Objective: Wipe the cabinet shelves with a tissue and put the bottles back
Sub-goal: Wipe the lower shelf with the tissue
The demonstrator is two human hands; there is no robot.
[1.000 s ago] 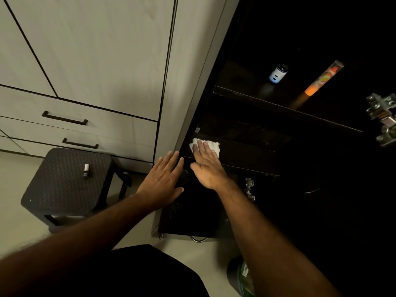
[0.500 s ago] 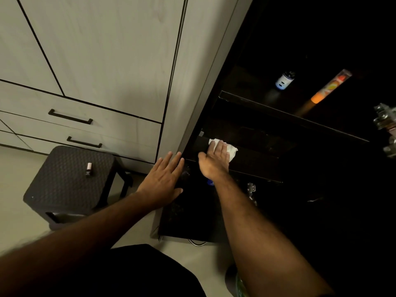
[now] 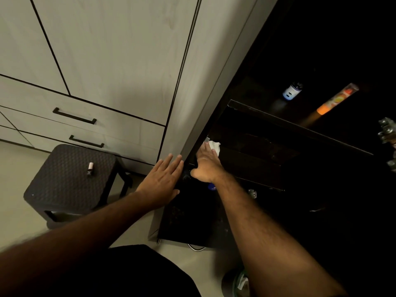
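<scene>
My right hand (image 3: 206,163) lies flat on a white tissue (image 3: 215,146), pressing it onto a dark lower shelf (image 3: 252,166) at the left end of the open cabinet. My left hand (image 3: 160,181) rests flat, fingers spread, against the cabinet's front edge, holding nothing. On the shelf above (image 3: 278,116) stand a small blue-labelled bottle (image 3: 291,91) and a tall orange tube (image 3: 334,99). A small nail-polish bottle (image 3: 90,168) lies on the dark stool (image 3: 70,179) to the left. Something blue (image 3: 211,186) peeks out beneath my right wrist.
Pale cabinet doors and drawers with black handles (image 3: 74,115) fill the left. Metal door hinges (image 3: 386,129) stick out at the right edge. A cable (image 3: 196,248) lies on the floor below the cabinet. A bin with a liner (image 3: 235,281) sits near my right arm.
My right hand slid the tissue right along the shelf, then back left toward the cabinet's side wall. My left hand stayed in place.
</scene>
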